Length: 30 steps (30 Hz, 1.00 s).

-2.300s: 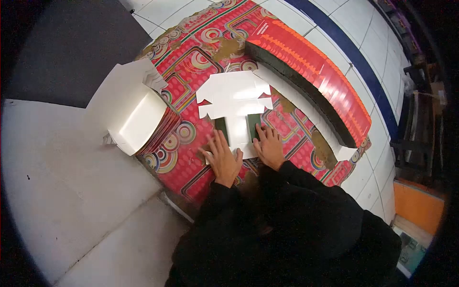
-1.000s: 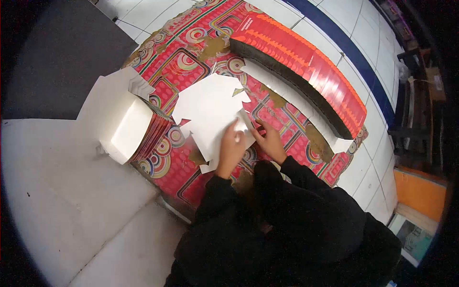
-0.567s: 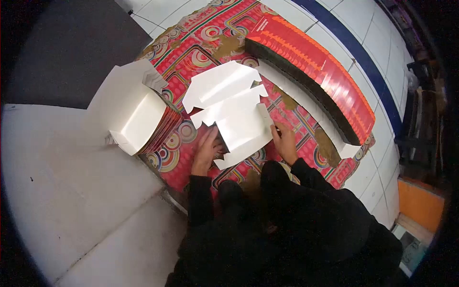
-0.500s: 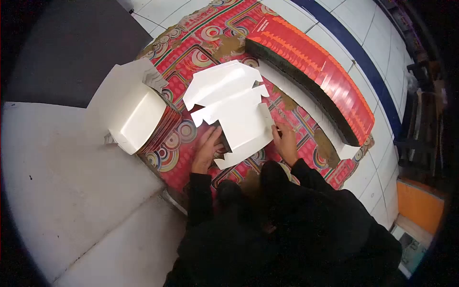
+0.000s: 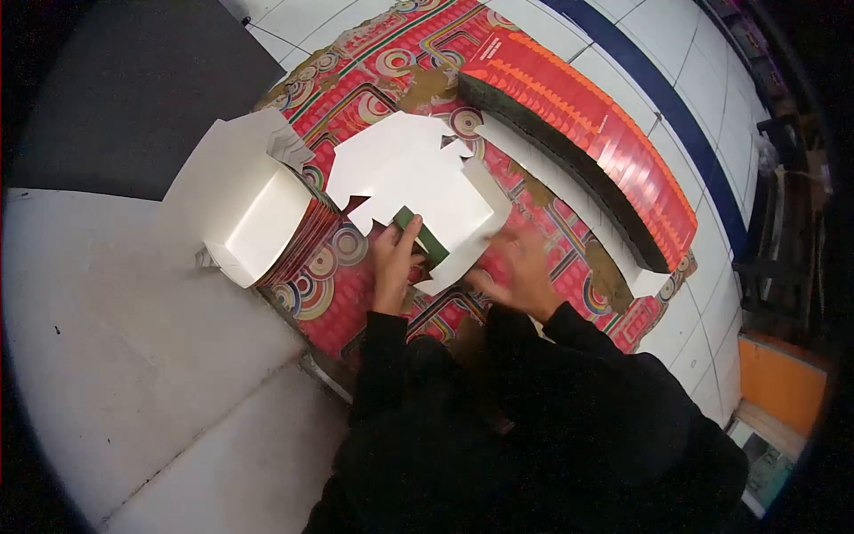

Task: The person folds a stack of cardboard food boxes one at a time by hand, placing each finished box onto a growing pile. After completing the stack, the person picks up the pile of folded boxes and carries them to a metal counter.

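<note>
A white carton blank [image 5: 405,173] lies with its plain side up, its notched flaps partly folded upward. My left hand [image 5: 393,267] is closed on its near left side, fingers at a raised flap with a dark green face [image 5: 420,235]. At the near right edge, my right hand [image 5: 525,271] is blurred, thumb and fingers apart beside an upturned side flap [image 5: 489,196]. To the left, a nested stack of formed cartons [image 5: 267,214] lies with its white inside showing and red outer edges along one side.
A long fanned row of flat red-orange blanks [image 5: 587,125] curves along the right. Underneath everything is a worn red patterned sheet [image 5: 329,267] with torn brown patches. White floor tiles [image 5: 703,294] surround it, and a dark grey panel [image 5: 133,98] lies at the upper left.
My left hand has raised the green-faced flap, and the right flap now stands up. The blank has turned and shifted slightly left. My right hand has come off its edge.
</note>
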Each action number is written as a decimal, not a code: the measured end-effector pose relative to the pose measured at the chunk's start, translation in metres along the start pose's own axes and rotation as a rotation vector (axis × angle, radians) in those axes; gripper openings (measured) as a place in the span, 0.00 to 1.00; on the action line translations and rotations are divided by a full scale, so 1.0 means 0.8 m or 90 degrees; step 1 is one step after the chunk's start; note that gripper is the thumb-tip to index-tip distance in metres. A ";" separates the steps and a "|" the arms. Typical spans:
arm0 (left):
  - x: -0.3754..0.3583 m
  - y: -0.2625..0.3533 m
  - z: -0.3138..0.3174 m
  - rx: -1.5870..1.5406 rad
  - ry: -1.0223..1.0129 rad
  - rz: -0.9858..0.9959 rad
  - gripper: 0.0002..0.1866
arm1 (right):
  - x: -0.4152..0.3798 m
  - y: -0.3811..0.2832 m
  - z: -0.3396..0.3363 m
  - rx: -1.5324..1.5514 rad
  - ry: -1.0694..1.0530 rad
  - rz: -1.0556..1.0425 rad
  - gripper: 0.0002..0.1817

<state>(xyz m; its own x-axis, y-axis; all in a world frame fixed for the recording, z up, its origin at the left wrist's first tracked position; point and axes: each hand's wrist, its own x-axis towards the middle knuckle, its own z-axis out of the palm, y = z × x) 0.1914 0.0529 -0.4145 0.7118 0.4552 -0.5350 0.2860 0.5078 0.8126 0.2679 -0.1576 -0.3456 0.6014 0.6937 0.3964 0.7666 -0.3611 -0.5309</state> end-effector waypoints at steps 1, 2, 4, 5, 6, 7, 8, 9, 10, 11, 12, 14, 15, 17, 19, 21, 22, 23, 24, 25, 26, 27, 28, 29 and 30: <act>-0.003 0.000 0.007 0.005 0.014 0.014 0.19 | 0.000 -0.009 0.003 -0.001 0.000 0.001 0.22; -0.004 0.000 0.012 0.009 0.027 0.028 0.19 | 0.002 -0.021 0.011 -0.010 -0.060 -0.069 0.20; -0.009 -0.002 0.018 0.039 0.022 0.015 0.19 | -0.003 -0.026 0.025 -0.021 -0.118 -0.139 0.18; -0.013 -0.003 0.025 0.022 0.027 0.022 0.19 | -0.014 -0.018 0.043 -0.008 -0.089 -0.056 0.15; -0.015 -0.006 0.032 0.006 0.032 0.028 0.19 | -0.014 -0.018 0.050 0.007 -0.060 0.027 0.12; -0.015 -0.012 0.039 -0.030 0.036 0.055 0.20 | -0.016 -0.018 0.054 0.008 -0.060 0.028 0.12; -0.016 -0.016 0.041 -0.029 0.037 0.054 0.20 | -0.018 -0.018 0.056 0.029 -0.023 0.118 0.11; -0.021 -0.014 0.045 -0.019 0.050 0.054 0.20 | -0.019 -0.018 0.055 0.049 0.015 0.207 0.10; -0.024 -0.013 0.049 -0.011 0.063 0.055 0.20 | -0.019 -0.017 0.053 0.048 0.014 0.206 0.10; -0.024 -0.017 0.051 0.003 0.065 0.074 0.21 | -0.019 -0.017 0.052 0.030 -0.018 0.219 0.10; -0.023 -0.023 0.051 0.002 0.065 0.073 0.21 | -0.019 -0.018 0.050 0.011 -0.049 0.234 0.10; -0.019 -0.037 0.050 0.017 0.043 0.103 0.21 | -0.017 -0.020 0.047 -0.025 -0.054 0.195 0.10; -0.019 -0.043 0.050 0.018 0.042 0.102 0.21 | -0.016 -0.021 0.047 -0.060 -0.060 0.156 0.10; -0.020 -0.052 0.050 0.152 -0.030 0.183 0.25 | -0.016 -0.024 0.049 -0.030 -0.044 0.175 0.09; -0.025 -0.052 0.042 0.097 -0.040 0.095 0.27 | -0.016 -0.021 0.055 -0.001 -0.027 0.191 0.08; -0.022 -0.055 0.033 0.039 -0.051 0.005 0.29 | -0.021 -0.014 0.065 0.130 -0.040 0.283 0.10; -0.019 -0.061 0.027 -0.110 0.014 -0.049 0.30 | -0.023 -0.013 0.066 0.131 -0.042 0.284 0.10; -0.016 -0.065 0.018 -0.257 0.080 -0.101 0.32 | -0.023 -0.014 0.067 0.216 -0.092 0.373 0.11; -0.013 -0.060 0.007 -0.254 0.080 -0.102 0.32 | -0.023 -0.015 0.068 0.302 -0.142 0.461 0.12; -0.009 -0.052 -0.007 -0.248 0.076 -0.090 0.33 | -0.024 -0.015 0.069 0.304 -0.142 0.461 0.12; -0.005 -0.047 -0.014 -0.243 0.073 -0.078 0.34 | -0.025 -0.013 0.071 0.315 -0.203 0.480 0.13; 0.001 -0.040 -0.012 -0.186 0.122 -0.031 0.30 | -0.028 -0.010 0.073 0.327 -0.265 0.496 0.14; 0.014 -0.047 -0.020 -0.187 0.126 -0.031 0.30 | -0.035 -0.004 0.083 0.327 -0.269 0.495 0.14; 0.031 -0.060 -0.033 -0.060 0.131 -0.007 0.27 | -0.046 0.004 0.098 0.277 -0.255 0.444 0.16; 0.034 -0.053 -0.033 0.068 0.135 0.017 0.24 | -0.047 0.004 0.103 0.228 -0.239 0.393 0.18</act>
<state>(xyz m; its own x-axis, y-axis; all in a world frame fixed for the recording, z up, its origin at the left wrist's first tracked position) 0.1814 0.0633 -0.4693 0.5721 0.6167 -0.5408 0.3438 0.4183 0.8407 0.2293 -0.1335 -0.4241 0.7284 0.6199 -0.2918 0.1630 -0.5704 -0.8050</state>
